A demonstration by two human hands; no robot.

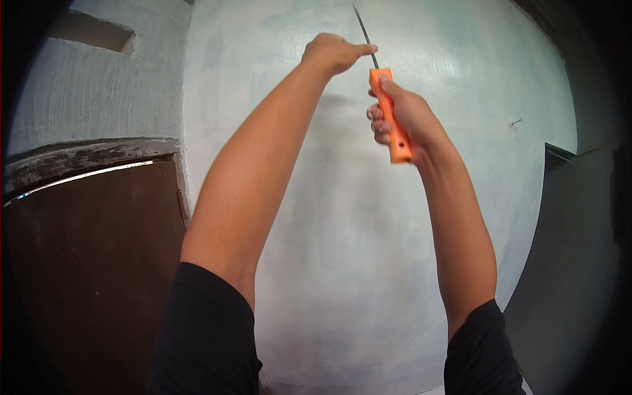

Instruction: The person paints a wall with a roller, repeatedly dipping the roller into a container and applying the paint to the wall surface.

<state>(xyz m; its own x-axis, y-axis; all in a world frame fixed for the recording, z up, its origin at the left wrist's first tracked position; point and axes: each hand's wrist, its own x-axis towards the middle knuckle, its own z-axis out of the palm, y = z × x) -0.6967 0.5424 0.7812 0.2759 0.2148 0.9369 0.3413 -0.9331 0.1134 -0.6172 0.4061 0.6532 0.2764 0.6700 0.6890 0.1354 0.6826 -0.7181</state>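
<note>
My right hand [412,111] is wrapped around the orange plastic handle [387,111] of what looks like a paint roller frame. Its thumb lies along the upper part of the grip, and a hole shows near the butt end. From the handle a thin metal rod [362,24] runs up towards the top edge of the picture, where its far end is cut off. My left hand [333,52] is raised beside the rod, fingers mostly curled. One outstretched digit crosses in front of the rod just above the handle; whether it grips the rod is hard to see.
A pale, patchily coated wall [345,237] stands before me. A nail or hook [516,121] sticks out of it on the right. To the left are a brown door [94,256], a worn lintel [98,150] and a wall recess [94,32]. A dark opening [558,237] lies at right.
</note>
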